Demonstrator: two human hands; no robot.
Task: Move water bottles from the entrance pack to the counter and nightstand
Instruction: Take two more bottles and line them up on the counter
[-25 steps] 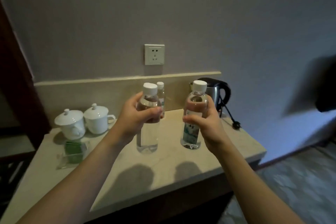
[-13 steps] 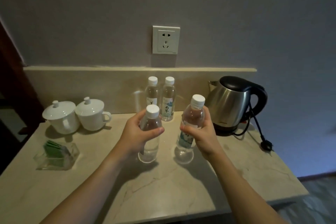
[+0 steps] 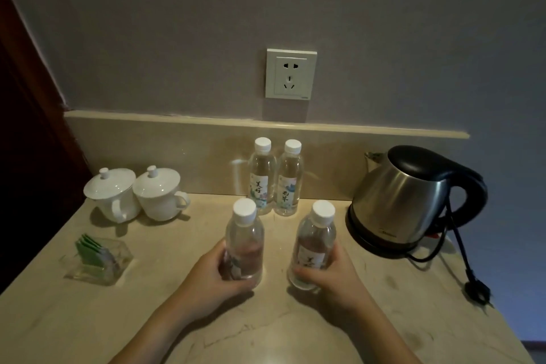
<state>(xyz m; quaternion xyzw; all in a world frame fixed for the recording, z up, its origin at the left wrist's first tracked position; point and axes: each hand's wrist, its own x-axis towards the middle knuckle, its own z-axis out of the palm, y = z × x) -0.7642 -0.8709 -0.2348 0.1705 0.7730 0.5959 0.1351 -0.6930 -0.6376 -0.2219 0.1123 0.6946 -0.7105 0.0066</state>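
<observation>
Now fingers curl round both bottles low down: left hand (image 3: 206,278) grips the left bottle (image 3: 244,242), right hand (image 3: 334,278) grips the right bottle (image 3: 314,248), both upright, bases on or just above the counter (image 3: 295,334), can't tell which. To do it well: seat bases flat, let go straight, clear of the two back bottles (image 3: 276,177) and the kettle (image 3: 404,201). Marble top, lidded cups (image 3: 136,192), tea sachet tray (image 3: 97,260), socket (image 3: 291,74) on grey wall, dim room.
</observation>
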